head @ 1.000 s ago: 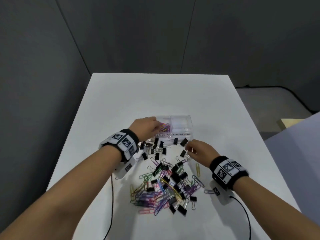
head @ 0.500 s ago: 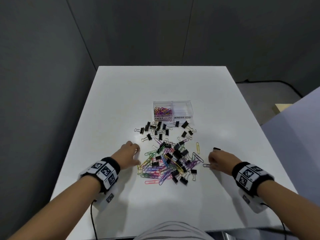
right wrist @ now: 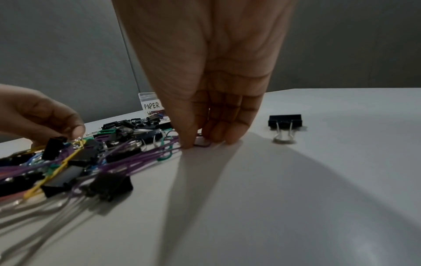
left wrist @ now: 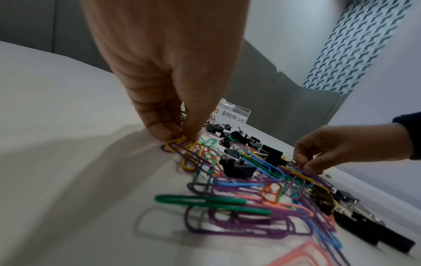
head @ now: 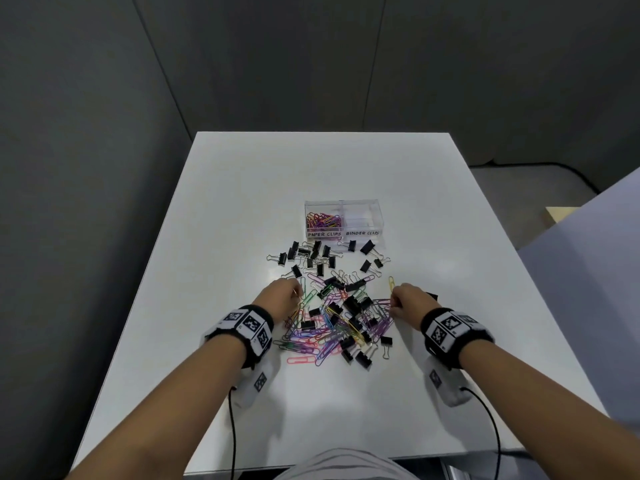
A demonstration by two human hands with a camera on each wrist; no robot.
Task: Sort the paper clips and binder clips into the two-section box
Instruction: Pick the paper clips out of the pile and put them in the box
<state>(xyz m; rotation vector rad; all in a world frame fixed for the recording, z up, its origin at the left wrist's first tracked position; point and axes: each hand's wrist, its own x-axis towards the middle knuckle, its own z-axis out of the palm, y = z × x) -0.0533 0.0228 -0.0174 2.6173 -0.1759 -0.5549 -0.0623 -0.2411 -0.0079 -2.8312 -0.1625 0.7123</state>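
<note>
A mixed pile [head: 341, 318] of coloured paper clips and black binder clips lies mid-table. Behind it stands the clear two-section box [head: 343, 220]: its left section, labelled PAPER CLIPS, holds several coloured clips, and the section labelled BINDER CLIPS looks empty. My left hand [head: 281, 296] is at the pile's left edge; in the left wrist view its fingertips [left wrist: 173, 134] pinch a yellow paper clip [left wrist: 180, 144]. My right hand [head: 408, 303] is at the pile's right edge; in the right wrist view its fingertips [right wrist: 205, 139] pinch a purple paper clip [right wrist: 201, 143] against the table.
More black binder clips [head: 311, 256] are scattered between the pile and the box. One binder clip [right wrist: 284, 126] lies alone just right of my right hand. A yellow paper clip [head: 391, 283] lies apart near that hand. The white table [head: 450, 237] has bare surface beyond.
Both hands pulled back from the box a second ago and have now closed in on the pile's two sides. The left fingers took hold of a yellow clip, the right a purple one.
</note>
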